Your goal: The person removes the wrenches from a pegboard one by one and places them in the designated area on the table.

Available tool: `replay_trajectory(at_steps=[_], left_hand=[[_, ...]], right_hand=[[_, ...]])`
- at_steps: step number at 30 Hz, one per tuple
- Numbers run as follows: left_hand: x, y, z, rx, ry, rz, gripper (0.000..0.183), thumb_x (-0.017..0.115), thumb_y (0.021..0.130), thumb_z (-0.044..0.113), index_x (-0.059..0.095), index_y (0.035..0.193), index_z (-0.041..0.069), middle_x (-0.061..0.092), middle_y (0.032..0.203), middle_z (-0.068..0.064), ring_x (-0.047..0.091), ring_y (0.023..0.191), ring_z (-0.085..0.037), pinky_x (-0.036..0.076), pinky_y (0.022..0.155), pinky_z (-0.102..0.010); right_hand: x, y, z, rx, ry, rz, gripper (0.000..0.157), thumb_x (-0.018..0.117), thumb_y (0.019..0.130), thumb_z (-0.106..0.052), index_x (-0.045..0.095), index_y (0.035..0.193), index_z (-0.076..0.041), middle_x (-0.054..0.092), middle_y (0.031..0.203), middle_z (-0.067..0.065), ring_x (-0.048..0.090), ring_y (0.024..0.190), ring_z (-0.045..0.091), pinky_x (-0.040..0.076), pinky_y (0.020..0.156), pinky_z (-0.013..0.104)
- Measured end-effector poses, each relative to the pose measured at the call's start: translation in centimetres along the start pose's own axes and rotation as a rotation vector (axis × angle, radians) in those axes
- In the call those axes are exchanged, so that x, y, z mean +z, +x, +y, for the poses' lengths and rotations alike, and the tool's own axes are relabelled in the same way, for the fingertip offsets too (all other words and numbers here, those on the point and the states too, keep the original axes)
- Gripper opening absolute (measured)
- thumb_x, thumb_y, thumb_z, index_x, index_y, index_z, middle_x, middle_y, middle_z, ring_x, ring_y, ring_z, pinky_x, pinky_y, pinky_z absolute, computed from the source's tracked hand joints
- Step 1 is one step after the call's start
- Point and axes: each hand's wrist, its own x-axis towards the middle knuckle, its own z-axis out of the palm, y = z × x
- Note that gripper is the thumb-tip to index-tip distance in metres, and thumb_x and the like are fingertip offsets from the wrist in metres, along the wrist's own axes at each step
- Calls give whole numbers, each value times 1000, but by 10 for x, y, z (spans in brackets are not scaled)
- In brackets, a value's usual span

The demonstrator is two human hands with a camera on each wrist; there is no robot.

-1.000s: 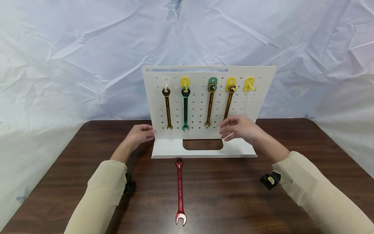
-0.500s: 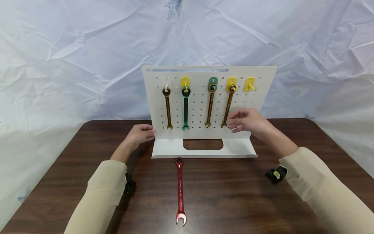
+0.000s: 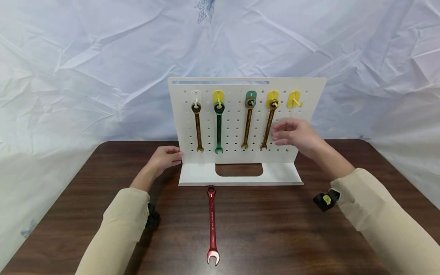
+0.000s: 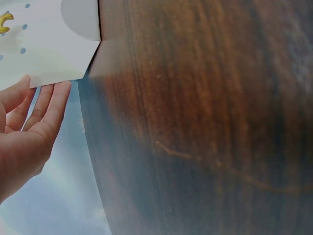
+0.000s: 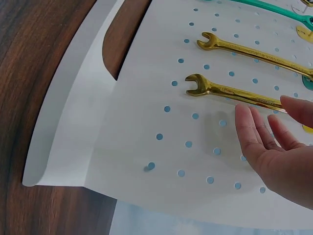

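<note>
A white pegboard stand [image 3: 237, 84] stands on the table with several combination wrenches hanging on its hooks. My left hand [image 3: 164, 158] holds the board's left edge, thumb at the front; in the left wrist view the fingertips [image 4: 62, 90] meet that edge. My right hand [image 3: 295, 135] is just right of the rightmost gold wrench [image 3: 269, 124], fingers loosely bent and holding nothing. In the right wrist view the thumb overlaps that wrench's shaft [image 5: 244, 95]; contact cannot be told. Another gold wrench [image 3: 247, 126], a green wrench [image 3: 219, 128] and a third gold wrench [image 3: 198, 128] hang further left.
A bare yellow hook [image 3: 293, 100] is at the board's far right. A red combination wrench [image 3: 212, 225] lies on the dark wooden table [image 3: 268, 229], its ring end near the stand's base [image 3: 197, 175]. A pale wrinkled cloth [image 3: 86, 76] hangs behind.
My right hand has moved up and to the right, away from the lower end of the rightmost gold wrench, which now shows fully. The left hand has stayed at the board's edge.
</note>
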Motion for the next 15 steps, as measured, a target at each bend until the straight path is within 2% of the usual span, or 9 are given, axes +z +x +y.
replay_trajectory(at_steps=[7, 15], left_hand=[[-1, 1, -1, -9, 1, -2, 33, 49, 94, 5, 45, 122, -12, 49, 121, -26, 51, 110, -33, 46, 92, -36], [0, 3, -2, -7, -5, 2, 31, 49, 94, 4, 46, 121, -12, 50, 119, -25, 52, 108, -31, 47, 92, -36]], right_hand=[[2, 4, -5, -17, -6, 21, 30, 51, 92, 0, 42, 117, 12, 54, 104, 14, 59, 92, 16, 50, 88, 37], [4, 7, -7, 6, 7, 27, 34, 47, 94, -1, 37, 124, 11, 47, 115, 18, 56, 95, 15, 49, 89, 33]])
